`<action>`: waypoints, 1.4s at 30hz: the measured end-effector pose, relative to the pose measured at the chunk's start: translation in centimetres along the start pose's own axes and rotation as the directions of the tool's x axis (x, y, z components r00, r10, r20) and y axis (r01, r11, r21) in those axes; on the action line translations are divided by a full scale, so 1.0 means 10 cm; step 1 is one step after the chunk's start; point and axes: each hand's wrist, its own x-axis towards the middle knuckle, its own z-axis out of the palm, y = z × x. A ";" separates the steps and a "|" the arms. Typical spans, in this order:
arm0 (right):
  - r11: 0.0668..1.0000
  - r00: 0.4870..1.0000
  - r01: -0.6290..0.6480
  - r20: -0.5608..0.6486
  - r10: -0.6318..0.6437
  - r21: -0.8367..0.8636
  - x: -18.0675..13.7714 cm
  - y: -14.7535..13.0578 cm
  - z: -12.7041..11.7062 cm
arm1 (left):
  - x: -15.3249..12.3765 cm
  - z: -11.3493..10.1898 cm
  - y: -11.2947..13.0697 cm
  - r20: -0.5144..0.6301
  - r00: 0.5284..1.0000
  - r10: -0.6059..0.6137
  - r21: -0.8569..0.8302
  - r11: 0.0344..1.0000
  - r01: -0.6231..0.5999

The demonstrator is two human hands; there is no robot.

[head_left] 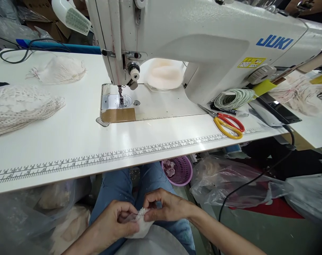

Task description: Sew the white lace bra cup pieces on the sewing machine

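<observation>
Both hands are low over my lap, below the table's front edge. My left hand (pixel 115 221) and my right hand (pixel 165 205) pinch the same small white lace piece (pixel 143 224) between them, fingers closed on its top edge. The piece hangs down over my jeans (pixel 118 187). Above them stands a white JUKI sewing machine (pixel 203 46) with its needle and presser foot (pixel 121 95) over the metal plate.
Stacked lace pieces (pixel 20 106) lie on the white table (pixel 70 141) at left, another lace piece (pixel 61 69) behind. Red-and-yellow scissors (pixel 227 124) and coiled cord (pixel 234 98) lie at right. A purple basket (pixel 180 170) and plastic bags (pixel 235 184) sit under the table.
</observation>
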 end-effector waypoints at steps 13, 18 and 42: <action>0.995 0.996 -0.087 0.005 0.087 0.051 -0.01 0.04 -0.03 | -0.08 0.02 0.06 -0.083 0.996 0.014 0.153 0.988 -0.001; 0.995 0.995 -0.098 -0.033 0.099 0.027 0.04 0.00 0.06 | -0.06 0.03 0.05 -0.089 0.996 0.030 0.152 0.988 -0.016; 0.989 0.995 -0.091 -0.056 0.085 -0.120 0.04 -0.10 0.10 | -0.06 -0.03 0.03 0.002 1.000 0.021 0.000 1.000 -0.021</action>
